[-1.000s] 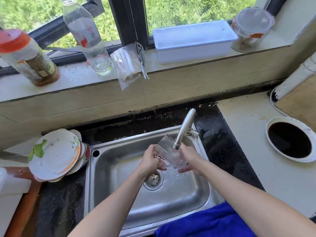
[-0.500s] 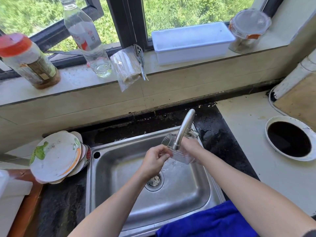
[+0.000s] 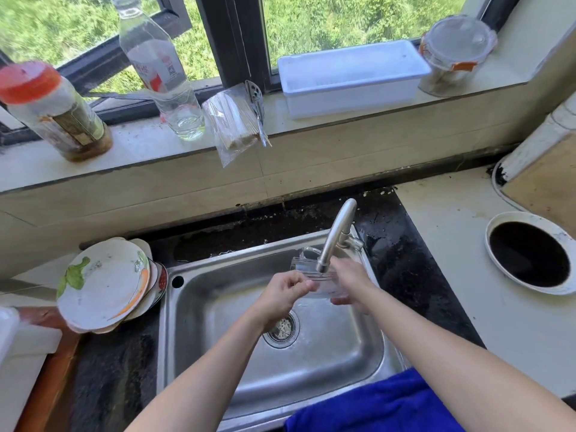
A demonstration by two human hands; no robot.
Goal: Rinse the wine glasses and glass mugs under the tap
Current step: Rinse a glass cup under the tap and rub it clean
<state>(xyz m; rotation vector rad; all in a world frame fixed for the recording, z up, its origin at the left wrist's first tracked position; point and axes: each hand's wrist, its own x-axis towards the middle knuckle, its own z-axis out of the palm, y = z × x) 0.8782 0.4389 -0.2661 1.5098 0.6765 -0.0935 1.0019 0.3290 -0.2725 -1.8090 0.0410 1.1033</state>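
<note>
Under the tap [image 3: 338,232], over the sink [image 3: 218,294], the left hand [image 3: 285,291] and right hand [image 3: 350,280] both grip the glass mug [image 3: 307,266], which looks wet, slick, rigid and breakable, probably safest held round its body.

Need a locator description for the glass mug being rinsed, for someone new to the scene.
Find the steel sink set in the dark counter, then the tap at its back right. The glass mug is under the spout, held by the left hand and right hand: the only clear vessel in the basin.
</note>
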